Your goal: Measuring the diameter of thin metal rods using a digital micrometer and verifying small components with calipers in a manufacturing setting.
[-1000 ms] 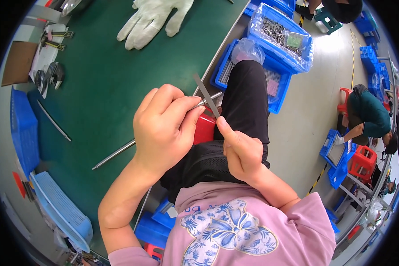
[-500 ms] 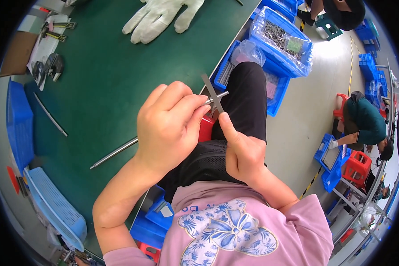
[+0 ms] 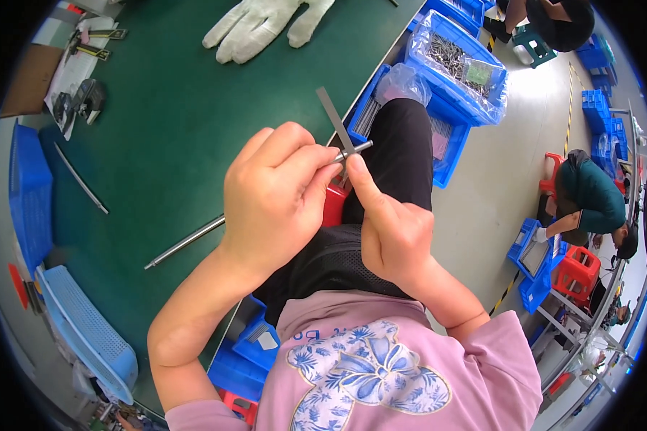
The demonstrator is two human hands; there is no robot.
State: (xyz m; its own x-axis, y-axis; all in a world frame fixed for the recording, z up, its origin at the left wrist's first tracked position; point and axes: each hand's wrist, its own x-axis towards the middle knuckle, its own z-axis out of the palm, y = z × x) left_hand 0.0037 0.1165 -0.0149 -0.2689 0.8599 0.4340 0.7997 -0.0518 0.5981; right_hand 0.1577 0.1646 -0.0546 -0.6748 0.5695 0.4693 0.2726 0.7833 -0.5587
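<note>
My left hand (image 3: 273, 190) is closed around a slim shiny metal rod (image 3: 187, 241), whose long part slants down to the left over the green table. The rod's other tip pokes out past my thumb and fingertips. Across that tip lies a flat grey metal strip (image 3: 333, 118), thin and file-like, its far end pointing up and away. My right hand (image 3: 397, 241) grips the strip's near end, the index finger stretched along it by the rod and the other fingers curled. The lower end of the strip is hidden by that hand.
On the green table (image 3: 158, 129) lie a white glove (image 3: 255, 29) and another thin rod (image 3: 81, 177). Blue bins (image 3: 456, 68) with metal parts stand by my leg. Blue baskets (image 3: 90, 334) line the left side. A seated co-worker (image 3: 589, 194) is at the right.
The strip has slid up and away across the rod, my right hand moving with it. My left hand still holds the rod in nearly the same place.
</note>
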